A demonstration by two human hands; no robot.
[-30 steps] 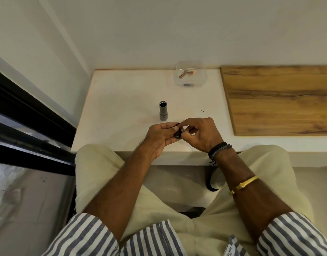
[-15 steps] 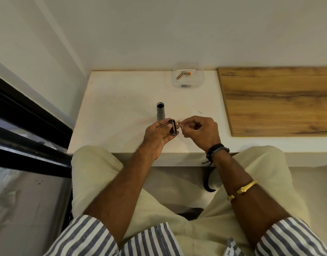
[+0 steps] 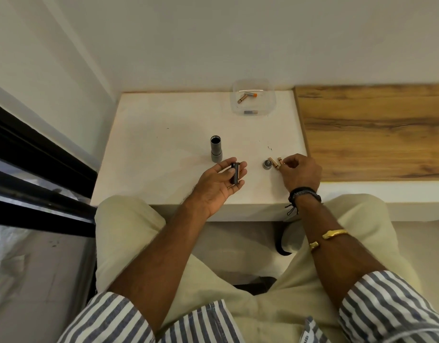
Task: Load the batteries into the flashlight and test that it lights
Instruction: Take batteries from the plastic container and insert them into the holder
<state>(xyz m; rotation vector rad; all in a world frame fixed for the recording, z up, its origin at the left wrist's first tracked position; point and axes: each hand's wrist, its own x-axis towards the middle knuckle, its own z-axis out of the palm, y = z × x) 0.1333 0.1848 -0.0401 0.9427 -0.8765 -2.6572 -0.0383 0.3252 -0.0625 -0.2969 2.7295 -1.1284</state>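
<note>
Over the white table (image 3: pixel 164 144), your left hand (image 3: pixel 219 184) holds a black battery holder (image 3: pixel 235 172). Your right hand (image 3: pixel 300 172) pinches a small battery (image 3: pixel 279 161) beside the round cap (image 3: pixel 267 164).

The flashlight body (image 3: pixel 216 149) is stood upright near the middle of the table (image 3: pixel 164 134). Right of it, a cap (image 3: pixel 267 164) and two batteries (image 3: pixel 275 163) are laid together. Behind these, a container (image 3: pixel 253 97) holding seemingly two more batteries (image 3: pixel 247 97) is placed against the wall.
</note>
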